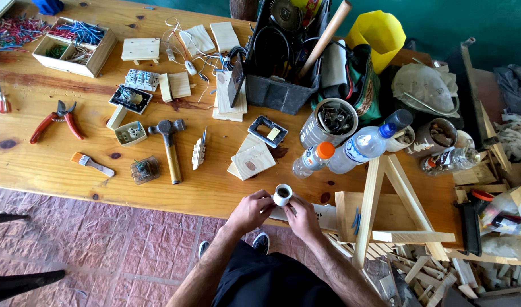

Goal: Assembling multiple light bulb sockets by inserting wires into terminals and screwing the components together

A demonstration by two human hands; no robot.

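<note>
Low in the middle of the frame, the left hand (250, 210) and right hand (302, 219) pinch a small white socket (282, 194) between their fingertips, just over the near edge of the tabletop (38, 165). Straight above it lie small wooden blocks (250, 159) and two plastic bottles (340, 153). A hammer (169, 145) sits left of centre, red pliers (57, 119) far left, a wooden triangle frame (388, 204) at the right.
</note>
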